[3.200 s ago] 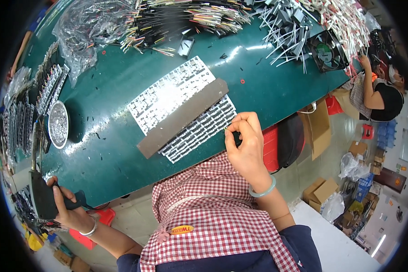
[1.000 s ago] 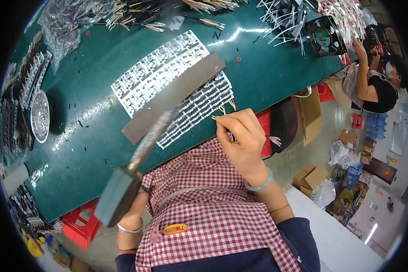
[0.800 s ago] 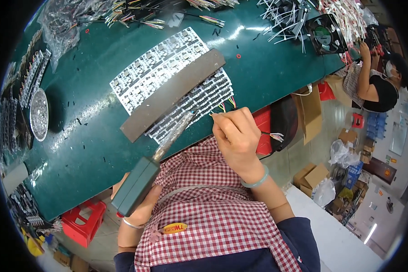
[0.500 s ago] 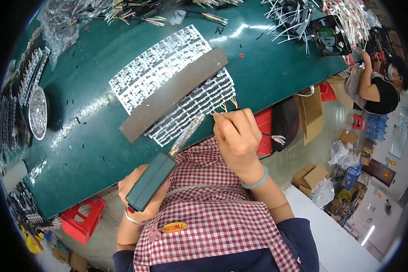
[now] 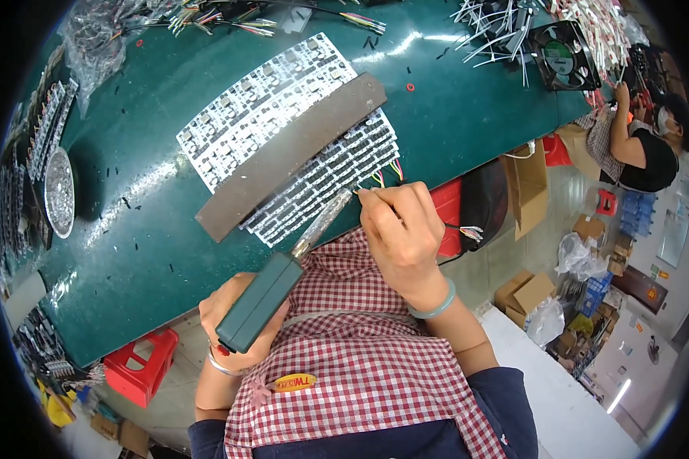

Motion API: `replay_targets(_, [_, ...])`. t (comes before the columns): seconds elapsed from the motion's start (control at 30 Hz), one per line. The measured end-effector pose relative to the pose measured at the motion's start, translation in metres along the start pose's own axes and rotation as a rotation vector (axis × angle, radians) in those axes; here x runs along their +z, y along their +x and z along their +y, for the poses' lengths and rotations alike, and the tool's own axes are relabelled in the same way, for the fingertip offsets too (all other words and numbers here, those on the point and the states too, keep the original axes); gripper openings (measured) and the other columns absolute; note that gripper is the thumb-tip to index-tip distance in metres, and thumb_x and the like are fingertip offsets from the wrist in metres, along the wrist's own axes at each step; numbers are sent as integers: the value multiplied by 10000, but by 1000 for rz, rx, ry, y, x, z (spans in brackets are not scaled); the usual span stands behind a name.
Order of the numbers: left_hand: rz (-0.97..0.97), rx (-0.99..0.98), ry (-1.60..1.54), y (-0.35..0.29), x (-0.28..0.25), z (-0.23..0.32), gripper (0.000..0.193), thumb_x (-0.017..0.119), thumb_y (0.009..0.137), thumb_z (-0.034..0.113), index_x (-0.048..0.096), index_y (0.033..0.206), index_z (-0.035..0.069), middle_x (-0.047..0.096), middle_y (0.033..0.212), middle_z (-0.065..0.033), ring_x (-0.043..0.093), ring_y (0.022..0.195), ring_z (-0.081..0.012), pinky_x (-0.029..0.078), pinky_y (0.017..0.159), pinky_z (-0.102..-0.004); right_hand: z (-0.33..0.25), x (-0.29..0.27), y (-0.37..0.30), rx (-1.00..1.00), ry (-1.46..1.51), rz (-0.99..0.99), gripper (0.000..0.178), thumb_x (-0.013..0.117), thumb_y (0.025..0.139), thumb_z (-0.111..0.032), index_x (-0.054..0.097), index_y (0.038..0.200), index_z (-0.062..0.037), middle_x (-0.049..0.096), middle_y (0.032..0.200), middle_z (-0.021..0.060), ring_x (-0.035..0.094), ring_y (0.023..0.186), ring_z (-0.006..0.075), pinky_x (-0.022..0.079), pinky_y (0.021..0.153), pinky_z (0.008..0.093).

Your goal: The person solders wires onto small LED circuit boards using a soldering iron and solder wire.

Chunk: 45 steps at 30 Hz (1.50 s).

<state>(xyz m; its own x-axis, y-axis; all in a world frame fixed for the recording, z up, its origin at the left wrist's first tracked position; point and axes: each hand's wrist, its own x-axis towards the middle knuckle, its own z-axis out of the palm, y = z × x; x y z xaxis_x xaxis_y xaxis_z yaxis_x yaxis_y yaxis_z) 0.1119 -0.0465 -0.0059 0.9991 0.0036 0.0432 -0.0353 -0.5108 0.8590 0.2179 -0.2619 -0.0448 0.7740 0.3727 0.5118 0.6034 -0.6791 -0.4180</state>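
My left hand is wrapped round a dark green soldering gun. Its long metal tip slants up and right to the near edge of a panel of white circuit boards, close to my right fingertips. My right hand is closed in a pinch at that edge; a thin wire end shows at the fingertips, mostly hidden by them. Beside it, short coloured wires stick out from the boards. Across the panel lies a flat brown bar, with rows of small boards showing on both sides of it.
On the green table stand a metal bowl at left and a black fan at far right. Wire bundles and a plastic bag lie along the back. A red stool is below; a co-worker sits at right.
The soldering gun's tip has moved slightly up and right, nearer my right fingertips. My right hand keeps its pinch almost in place. The panel and bar appear slightly higher and further left.
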Motion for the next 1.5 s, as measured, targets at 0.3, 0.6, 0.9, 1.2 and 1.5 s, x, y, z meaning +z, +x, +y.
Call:
replay_targets(0.3, [-33, -52, 14, -2, 1, -4, 225, 766, 651, 20, 644, 835, -25, 665, 780, -137, 672, 649, -252, 514, 584, -298, 0, -2, 1, -3, -11, -32, 298, 720, 615, 112, 676, 884, -6, 594, 789, 67, 554, 671, 219, 455, 547, 308])
replay_targets(0.6, [32, -26, -24, -2, 3, -7, 250, 776, 681, 133, 658, 826, -33, 622, 730, -104, 607, 559, -213, 462, 520, -278, -1, -2, 2, -4, -39, -47, 270, 721, 627, 100, 675, 870, -8, 588, 783, 63, 553, 676, 214, 454, 547, 308])
replay_targets(0.9, [0, -56, -22, -2, 0, -5, 263, 784, 680, 144, 663, 837, -29, 636, 752, -101, 611, 576, -215, 472, 542, -283, -2, -3, 3, -2, -47, -57, 258, 721, 626, 97, 673, 858, -8, 583, 777, 66, 548, 672, 217, 450, 544, 310])
replay_targets(1.2, [88, -91, -67, -10, -10, 2, 237, 770, 612, 20, 690, 829, -34, 676, 817, -143, 678, 659, -240, 530, 586, -281, 0, -1, 2, -43, -83, -50, 203, 644, 671, -17, 653, 872, 8, 555, 783, 56, 534, 693, 202, 439, 521, 298])
replay_targets(1.5, [-15, -57, 88, -12, -11, 2, 262, 770, 660, 34, 694, 893, -58, 690, 875, -164, 701, 699, -236, 554, 615, -287, -3, -2, 0, -14, -28, -32, 220, 672, 672, 29, 661, 891, 14, 589, 810, 64, 551, 709, 211, 457, 545, 303])
